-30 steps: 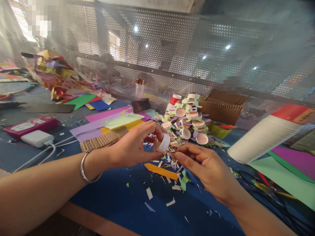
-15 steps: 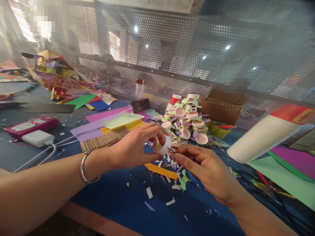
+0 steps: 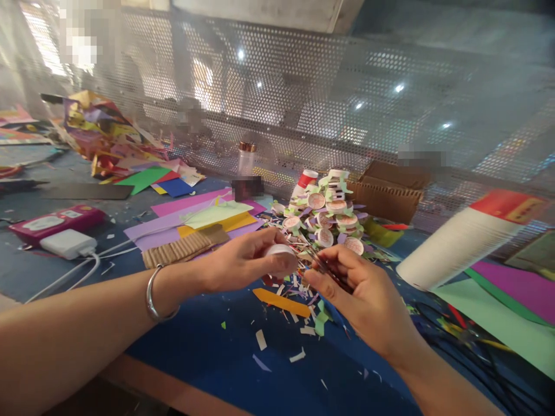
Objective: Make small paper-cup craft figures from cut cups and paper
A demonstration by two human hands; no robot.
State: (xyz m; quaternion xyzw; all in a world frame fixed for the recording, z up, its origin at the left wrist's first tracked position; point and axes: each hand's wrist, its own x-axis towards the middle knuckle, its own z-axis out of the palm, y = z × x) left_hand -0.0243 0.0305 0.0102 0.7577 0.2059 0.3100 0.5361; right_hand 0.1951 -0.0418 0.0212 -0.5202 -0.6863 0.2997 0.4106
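Note:
My left hand (image 3: 243,260) is closed around a short white paper cup base (image 3: 280,251), held tilted above the table and partly covered by the fingers. Close by on the right, my right hand (image 3: 359,294) pinches a slim dark metal tool (image 3: 323,263), its tip pointing towards the cup base; I cannot tell whether it is tweezers or small scissors. Behind both hands rises a pile of cut cup bases (image 3: 324,218) with pale green and purple paper tabs. Below the hands lie an orange paper strip (image 3: 281,302) and several paper scraps (image 3: 261,340).
A long stack of paper cups (image 3: 455,248) leans at the right, near dark cables (image 3: 472,346). Left are corrugated cardboard (image 3: 186,245), coloured paper sheets (image 3: 151,228), a white charger (image 3: 67,244) and a magenta box (image 3: 56,222). A perforated metal screen (image 3: 281,104) stands behind.
My left hand has turned the cup base, so its opening no longer faces sideways. The dark tool in my right hand shows more clearly now.

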